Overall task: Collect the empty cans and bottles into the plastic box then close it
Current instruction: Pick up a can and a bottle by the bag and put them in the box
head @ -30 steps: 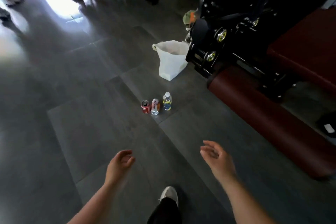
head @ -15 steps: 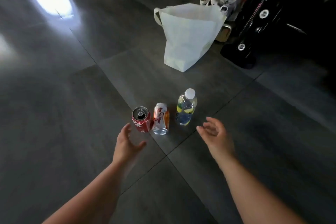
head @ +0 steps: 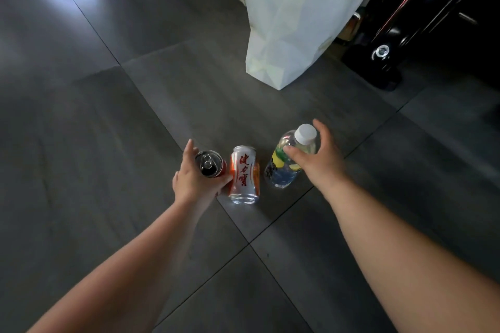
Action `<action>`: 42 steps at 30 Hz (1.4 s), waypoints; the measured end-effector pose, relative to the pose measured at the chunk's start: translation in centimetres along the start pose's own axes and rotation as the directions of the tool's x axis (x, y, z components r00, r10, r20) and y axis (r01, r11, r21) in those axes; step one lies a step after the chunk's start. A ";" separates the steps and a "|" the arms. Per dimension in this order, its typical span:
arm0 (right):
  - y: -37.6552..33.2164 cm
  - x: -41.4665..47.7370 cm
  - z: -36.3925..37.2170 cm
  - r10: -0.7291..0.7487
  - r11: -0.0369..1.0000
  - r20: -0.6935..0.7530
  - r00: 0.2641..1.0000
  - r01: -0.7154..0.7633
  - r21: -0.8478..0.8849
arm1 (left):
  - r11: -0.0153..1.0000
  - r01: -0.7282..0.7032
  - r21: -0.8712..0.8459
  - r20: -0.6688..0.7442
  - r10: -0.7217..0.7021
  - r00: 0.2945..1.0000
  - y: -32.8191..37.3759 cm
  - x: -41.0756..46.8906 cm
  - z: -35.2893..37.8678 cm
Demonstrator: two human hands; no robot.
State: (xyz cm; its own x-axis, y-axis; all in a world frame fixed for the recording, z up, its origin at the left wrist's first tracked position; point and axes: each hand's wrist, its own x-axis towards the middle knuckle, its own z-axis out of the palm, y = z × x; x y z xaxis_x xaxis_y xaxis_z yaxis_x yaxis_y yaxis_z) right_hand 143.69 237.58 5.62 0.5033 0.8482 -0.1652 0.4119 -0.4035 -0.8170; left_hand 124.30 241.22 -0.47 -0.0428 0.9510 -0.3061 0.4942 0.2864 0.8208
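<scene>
Three drink containers stand in a row on the dark tiled floor. My left hand (head: 195, 180) wraps around a red can (head: 211, 167) with an opened top, on the left. In the middle stands a white and orange can (head: 244, 174) with red characters; no hand touches it. My right hand (head: 315, 156) grips a clear plastic bottle (head: 286, 162) with a white cap and a yellow and blue label, thumb in front and fingers behind its shoulder. No plastic box is in view.
A white paper bag (head: 295, 21) with handles stands open behind the cans. Black equipment (head: 422, 16) with round metal fittings fills the far right. Bright light falls on the floor at the top left.
The camera dropped closer to the floor. Both hands reached forward: the left closed around the red can, the right around the bottle.
</scene>
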 end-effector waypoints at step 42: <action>-32.0 -39.1 -43.4 0.317 0.882 -0.348 0.882 -0.139 0.450 | 0.984 -0.038 -0.174 0.626 0.140 0.767 42.2 -40.9 -22.4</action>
State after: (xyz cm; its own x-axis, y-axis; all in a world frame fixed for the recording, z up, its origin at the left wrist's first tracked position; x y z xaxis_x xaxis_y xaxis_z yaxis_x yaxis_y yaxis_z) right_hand 143.78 202.46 62.17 0.8392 0.5007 -0.2123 -0.0484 -0.3200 -0.9462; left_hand 127.47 217.01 57.49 0.5804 0.6967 -0.4216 0.3368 0.2660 0.9032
